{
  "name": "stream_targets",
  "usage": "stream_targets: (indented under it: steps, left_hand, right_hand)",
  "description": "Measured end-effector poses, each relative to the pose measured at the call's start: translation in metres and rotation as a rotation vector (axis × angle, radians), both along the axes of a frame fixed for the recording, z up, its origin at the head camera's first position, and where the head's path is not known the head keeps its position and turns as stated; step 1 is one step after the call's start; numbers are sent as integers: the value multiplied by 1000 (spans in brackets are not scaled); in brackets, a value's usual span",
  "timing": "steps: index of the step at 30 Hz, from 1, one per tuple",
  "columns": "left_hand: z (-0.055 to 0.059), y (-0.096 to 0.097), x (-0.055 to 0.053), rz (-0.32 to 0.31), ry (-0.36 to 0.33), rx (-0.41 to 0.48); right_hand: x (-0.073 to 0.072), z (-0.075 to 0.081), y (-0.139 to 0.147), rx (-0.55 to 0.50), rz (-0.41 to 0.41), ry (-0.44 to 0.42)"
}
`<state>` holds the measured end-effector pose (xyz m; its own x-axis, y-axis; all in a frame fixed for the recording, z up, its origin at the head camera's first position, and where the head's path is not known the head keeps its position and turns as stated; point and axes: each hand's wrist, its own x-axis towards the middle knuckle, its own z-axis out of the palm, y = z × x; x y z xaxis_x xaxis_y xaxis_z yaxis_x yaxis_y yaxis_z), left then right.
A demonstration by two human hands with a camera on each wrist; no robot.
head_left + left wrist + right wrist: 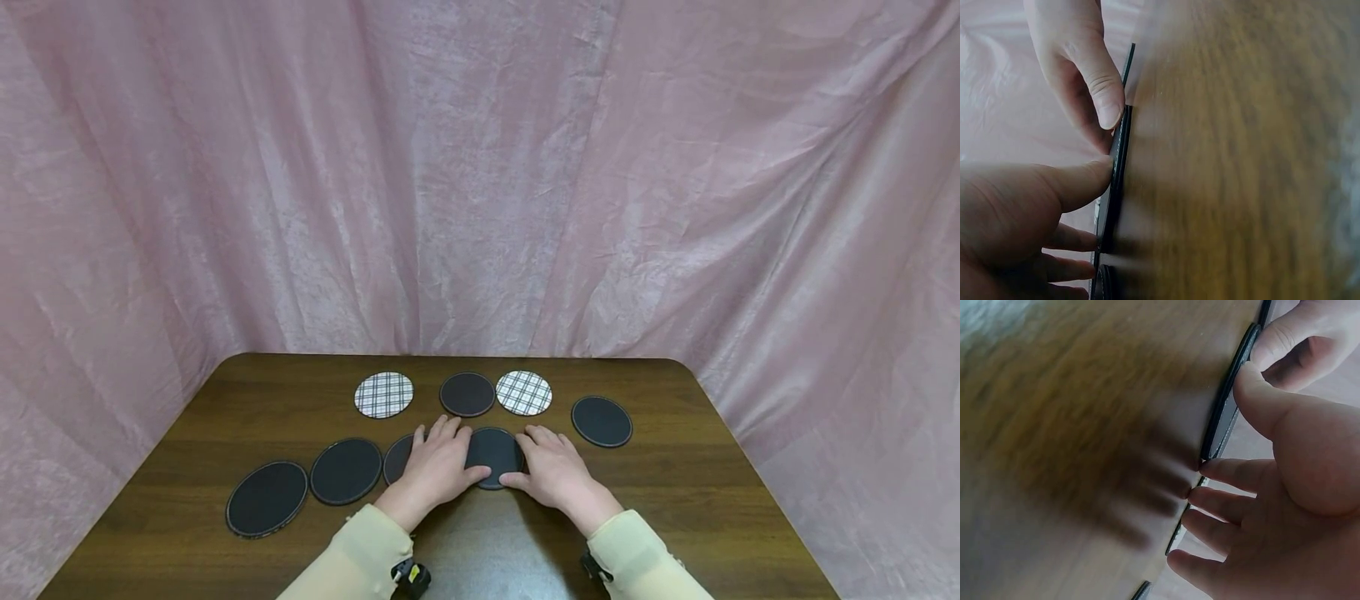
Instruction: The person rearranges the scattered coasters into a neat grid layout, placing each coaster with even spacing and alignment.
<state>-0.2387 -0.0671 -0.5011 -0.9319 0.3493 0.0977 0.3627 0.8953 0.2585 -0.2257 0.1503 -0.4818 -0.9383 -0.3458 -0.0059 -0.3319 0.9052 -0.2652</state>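
A dark round coaster point(493, 450) with a stitched rim lies flat on the table between my two hands. My left hand point(433, 468) reaches over its left side, fingers spread and extended, thumb on the near left part. On the opposite side, my right hand point(555, 473) has its thumb on the near right rim and its straight fingers along the right edge. In the right wrist view both thumbs point(1254, 394) meet the coaster's near edge. Another dark coaster point(395, 458) is partly covered by my left hand.
Two more dark coasters point(347, 471) lie to the left. Behind are two white plaid coasters point(384, 395) with a dark one point(467, 394) between them. A separate dark coaster point(602, 422) lies at right. Pink curtains point(480, 183) hang beyond the wooden table's point(712, 500) back edge.
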Motion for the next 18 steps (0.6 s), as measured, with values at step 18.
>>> stream_targets:
  steps: [18]
  left_hand:
    - [0, 10, 10, -36, 11, -35]
  right_hand:
    - [10, -3, 13, -31, 2, -9]
